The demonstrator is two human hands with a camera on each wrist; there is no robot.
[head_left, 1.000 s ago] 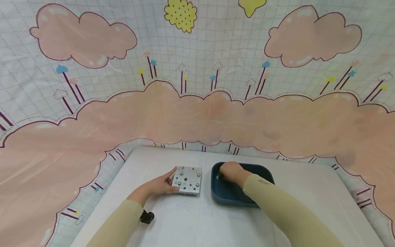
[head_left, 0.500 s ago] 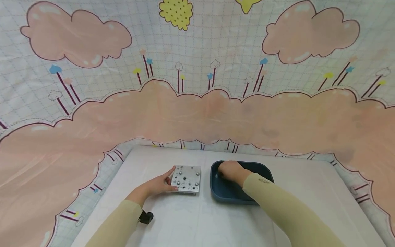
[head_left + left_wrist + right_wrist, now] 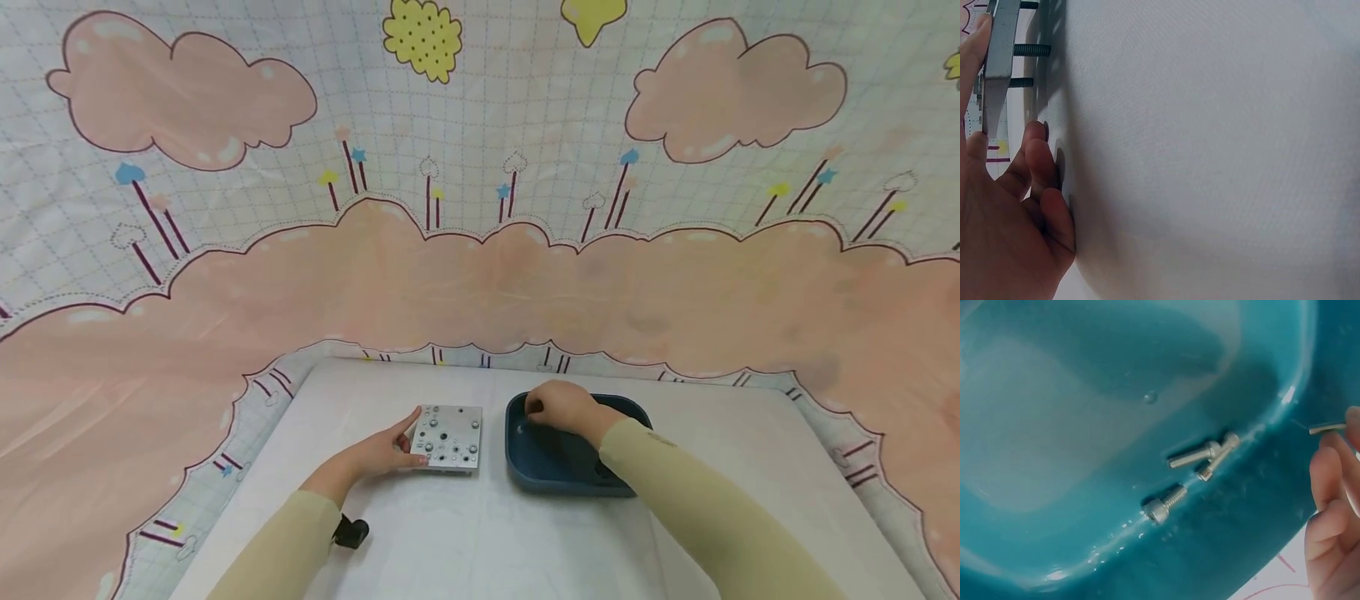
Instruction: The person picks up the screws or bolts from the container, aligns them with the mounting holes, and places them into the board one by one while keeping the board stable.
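Note:
My left hand (image 3: 367, 457) grips a square silver metal plate (image 3: 447, 439) by its left side, thumb at the near corner and index finger at the far one. Bolt heads and holes dot the plate's top. Threaded shanks (image 3: 1032, 50) stick out beneath it in the left wrist view, while the other fingers curl near the white cloth. Over the far left corner of a dark blue bin (image 3: 517, 479), my right hand (image 3: 562, 406) pinches a small screw (image 3: 1325, 428); only its thin shank shows, the rest hidden by fingers. Several socket-head screws (image 3: 1166, 503) lie in the bin.
A white cloth (image 3: 480, 542) covers the table under plate and bin. Behind it hangs a printed curtain (image 3: 480, 283) with clouds. A black wrist camera (image 3: 350, 532) juts from beside the left sleeve. One tiny round piece (image 3: 1150, 397) sits on the bin floor.
My right hand has risen from inside the bin to about its far left rim, its pinching fingers now more visible. My left hand keeps its hold on the plate. The head view shifted slightly.

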